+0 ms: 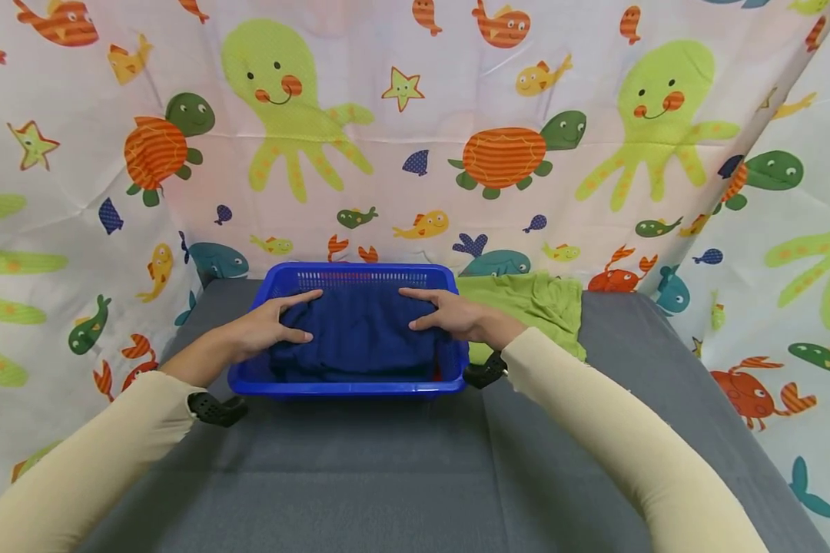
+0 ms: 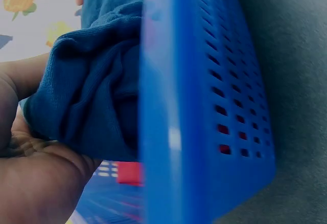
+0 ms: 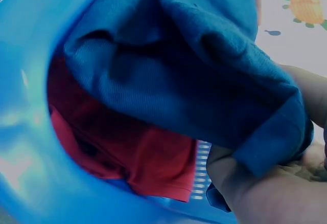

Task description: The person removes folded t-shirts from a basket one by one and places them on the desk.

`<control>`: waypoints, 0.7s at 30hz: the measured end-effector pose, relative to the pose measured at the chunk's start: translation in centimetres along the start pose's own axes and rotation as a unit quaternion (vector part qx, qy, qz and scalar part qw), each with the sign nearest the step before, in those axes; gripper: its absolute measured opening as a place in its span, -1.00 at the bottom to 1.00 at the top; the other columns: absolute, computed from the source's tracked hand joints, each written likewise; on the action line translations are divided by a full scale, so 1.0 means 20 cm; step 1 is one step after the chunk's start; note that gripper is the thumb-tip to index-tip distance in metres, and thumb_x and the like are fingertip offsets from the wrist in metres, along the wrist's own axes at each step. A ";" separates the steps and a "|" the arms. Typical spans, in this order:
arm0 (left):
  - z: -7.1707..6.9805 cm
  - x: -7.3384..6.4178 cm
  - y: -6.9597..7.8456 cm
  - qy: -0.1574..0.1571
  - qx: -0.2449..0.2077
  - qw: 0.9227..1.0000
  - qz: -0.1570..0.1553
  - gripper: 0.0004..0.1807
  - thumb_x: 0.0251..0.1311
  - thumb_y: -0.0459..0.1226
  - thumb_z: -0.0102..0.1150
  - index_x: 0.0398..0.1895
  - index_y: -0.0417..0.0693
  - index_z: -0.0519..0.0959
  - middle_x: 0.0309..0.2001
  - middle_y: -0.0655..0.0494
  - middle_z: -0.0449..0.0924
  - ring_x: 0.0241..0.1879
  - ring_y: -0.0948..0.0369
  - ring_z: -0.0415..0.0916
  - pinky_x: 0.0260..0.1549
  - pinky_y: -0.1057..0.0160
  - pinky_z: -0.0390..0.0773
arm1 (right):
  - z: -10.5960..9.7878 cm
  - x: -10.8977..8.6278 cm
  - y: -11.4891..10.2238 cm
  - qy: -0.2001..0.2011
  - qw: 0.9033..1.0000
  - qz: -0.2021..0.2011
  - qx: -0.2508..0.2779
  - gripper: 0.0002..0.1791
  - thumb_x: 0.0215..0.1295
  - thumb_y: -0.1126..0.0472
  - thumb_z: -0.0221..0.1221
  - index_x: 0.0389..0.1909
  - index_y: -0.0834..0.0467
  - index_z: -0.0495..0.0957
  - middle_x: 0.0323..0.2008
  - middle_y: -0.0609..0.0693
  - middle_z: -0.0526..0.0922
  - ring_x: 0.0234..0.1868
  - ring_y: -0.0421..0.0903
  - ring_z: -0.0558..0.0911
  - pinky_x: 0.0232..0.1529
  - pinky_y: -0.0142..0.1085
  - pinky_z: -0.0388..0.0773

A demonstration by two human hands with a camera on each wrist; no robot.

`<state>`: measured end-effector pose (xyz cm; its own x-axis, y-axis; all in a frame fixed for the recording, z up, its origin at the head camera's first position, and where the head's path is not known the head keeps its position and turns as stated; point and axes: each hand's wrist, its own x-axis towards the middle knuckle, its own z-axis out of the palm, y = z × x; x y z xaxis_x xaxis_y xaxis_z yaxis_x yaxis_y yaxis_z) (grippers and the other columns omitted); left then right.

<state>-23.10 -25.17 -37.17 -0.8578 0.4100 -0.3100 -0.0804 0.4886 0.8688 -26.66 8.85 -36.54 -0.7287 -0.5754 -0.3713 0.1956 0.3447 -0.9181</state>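
Note:
A folded dark blue knitted garment [image 1: 360, 330] lies within the blue plastic basket [image 1: 360, 389]. My left hand [image 1: 266, 326] holds the garment's left side, thumb and fingers spread around it. On the opposite side, my right hand [image 1: 453, 313] grips the same garment. In the left wrist view, the cloth [image 2: 97, 91] bunches against the palm beside the basket rim. A red cloth [image 3: 158, 157] shows beneath the blue garment in the right wrist view. Some fingertips of both hands are hidden by fabric.
A lime-green garment [image 1: 536, 303] lies behind and right of the basket on the grey-covered table [image 1: 360, 476]. Curtains printed with sea animals [image 1: 415, 92] hang at the back and both sides. The basket has perforated walls and a raised rim.

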 end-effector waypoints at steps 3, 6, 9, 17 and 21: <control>-0.02 -0.03 0.03 -0.002 -0.008 1.000 0.011 -0.09 0.37 -0.28 0.22 0.65 0.29 -0.05 0.62 -0.25 -0.18 0.49 -0.28 0.12 0.35 -0.25 0.35 | -0.03 -0.03 -0.02 -0.005 1.000 -0.003 0.013 -0.20 0.46 0.41 0.07 0.61 -0.14 0.08 0.61 0.07 -0.02 0.49 0.20 0.31 0.47 0.11 0.29; -0.03 -0.05 0.06 -0.005 -0.014 0.999 0.028 -0.09 0.37 -0.28 0.21 0.65 0.28 -0.06 0.62 -0.24 -0.16 0.50 -0.26 0.11 0.35 -0.24 0.36 | -0.05 -0.06 -0.06 -0.006 1.000 -0.007 0.022 -0.20 0.47 0.41 0.06 0.61 -0.17 0.08 0.61 0.06 0.00 0.49 0.20 0.30 0.47 0.12 0.30; -0.05 -0.06 0.08 -0.002 -0.022 0.999 0.039 -0.09 0.38 -0.30 0.20 0.65 0.28 -0.06 0.62 -0.22 -0.15 0.52 -0.24 0.07 0.37 -0.26 0.32 | -0.06 -0.09 -0.10 -0.008 1.000 -0.013 0.023 -0.21 0.48 0.42 0.05 0.61 -0.18 0.08 0.60 0.07 0.02 0.51 0.19 0.27 0.47 0.13 0.29; -0.04 -0.10 0.14 -0.001 -0.049 0.998 0.042 -0.10 0.40 -0.28 0.19 0.66 0.28 -0.08 0.63 -0.18 -0.16 0.57 -0.23 -0.03 0.42 -0.30 0.22 | -0.09 -0.17 -0.22 -0.017 1.000 -0.013 -0.013 -0.19 0.48 0.41 0.06 0.61 -0.18 0.06 0.62 0.04 -0.06 0.55 0.15 0.20 0.49 0.11 0.27; -0.03 -0.12 0.19 -0.003 -0.066 0.997 0.047 -0.11 0.40 -0.28 0.18 0.65 0.29 -0.07 0.63 -0.16 -0.13 0.58 -0.22 -0.04 0.42 -0.30 0.21 | -0.12 -0.22 -0.26 -0.010 0.999 -0.027 -0.035 -0.19 0.47 0.41 0.08 0.61 -0.18 0.08 0.63 0.01 -0.09 0.57 0.12 0.16 0.51 0.09 0.23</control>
<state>-21.65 -24.78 -32.95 -0.8621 0.4531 -0.2268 -0.0667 0.3423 0.9372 -25.96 11.31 -29.73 -0.7231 -0.6097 -0.3247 0.1091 0.3634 -0.9252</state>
